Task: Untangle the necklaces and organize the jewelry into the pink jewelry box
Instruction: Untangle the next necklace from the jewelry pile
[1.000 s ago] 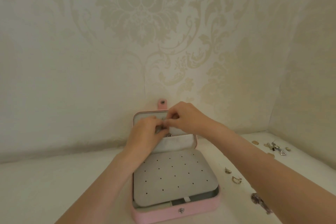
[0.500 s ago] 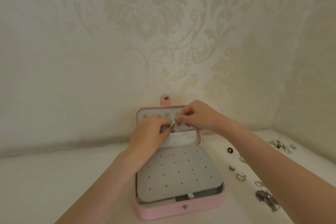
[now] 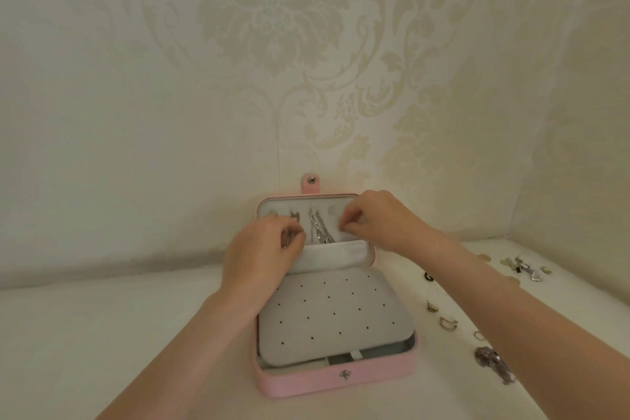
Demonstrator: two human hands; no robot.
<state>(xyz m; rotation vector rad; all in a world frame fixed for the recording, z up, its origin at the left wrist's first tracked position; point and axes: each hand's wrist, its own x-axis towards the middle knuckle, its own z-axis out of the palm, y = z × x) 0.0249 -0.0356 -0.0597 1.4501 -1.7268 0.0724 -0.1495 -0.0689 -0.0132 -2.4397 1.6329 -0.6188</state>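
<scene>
The pink jewelry box (image 3: 306,382) lies open on the white surface, its lid (image 3: 308,197) upright against the wall. A grey perforated pad (image 3: 334,317) covers the base. Silver necklaces (image 3: 318,227) hang from the lid's hooks into a grey pocket (image 3: 334,254). My left hand (image 3: 259,256) is at the lid's left side, pinching something small and silvery, seemingly a chain. My right hand (image 3: 381,218) is at the lid's right side with curled fingertips against the lining; I cannot see whether it pinches anything.
Right of the box lie loose rings (image 3: 446,323), a small black piece (image 3: 429,276) and a tangled silver heap (image 3: 492,363). A cluster of small jewelry (image 3: 521,268) sits near the right wall. Patterned walls close in behind and on the right.
My hands, joined over one silver piece at the lid's middle, have drawn apart to left and right. The hanging necklaces now show between them.
</scene>
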